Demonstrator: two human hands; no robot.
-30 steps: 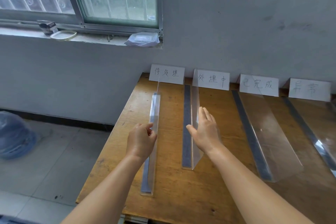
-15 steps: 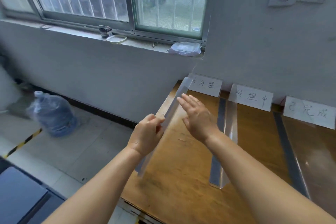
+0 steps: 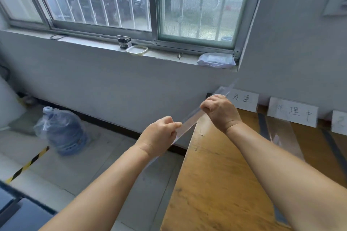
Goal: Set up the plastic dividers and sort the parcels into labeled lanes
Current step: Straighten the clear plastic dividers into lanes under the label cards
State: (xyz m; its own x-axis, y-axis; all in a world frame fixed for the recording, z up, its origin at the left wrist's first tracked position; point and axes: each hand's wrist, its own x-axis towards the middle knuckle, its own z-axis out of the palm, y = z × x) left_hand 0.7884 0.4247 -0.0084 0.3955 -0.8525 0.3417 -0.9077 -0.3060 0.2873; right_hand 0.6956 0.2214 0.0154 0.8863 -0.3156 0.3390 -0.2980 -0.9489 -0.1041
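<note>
You hold one clear plastic divider point(image 3: 189, 124) in the air over the left edge of the desk point(image 3: 212, 184). Its long axis runs diagonally: the near end points down and left, past the desk edge and over the floor point(image 3: 56, 170); the far end points up and right, toward the wall point(image 3: 281, 52) and the first label card point(image 3: 244, 102).

Your left hand point(image 3: 159, 138) grips the divider near its lower end. The fingers point(image 3: 170, 121) are curled shut, and the strip emerges from between thumb and fingers toward the upper right. Your right hand point(image 3: 221, 112) grips the strip further up. Its fingers are also curled closed over the strip, and the far end projects beyond the knuckles. The bare section of strip spans the gap between the two hands.

A second divider point(image 3: 281, 135) lies on the desk to the right, with its long axis running away from you toward the second label card point(image 3: 293, 111). A third card point(image 3: 339, 123) is partly visible at the right edge. Count: two dividers, three label cards. One water bottle point(image 3: 62, 131) stands on the floor at left.
</note>
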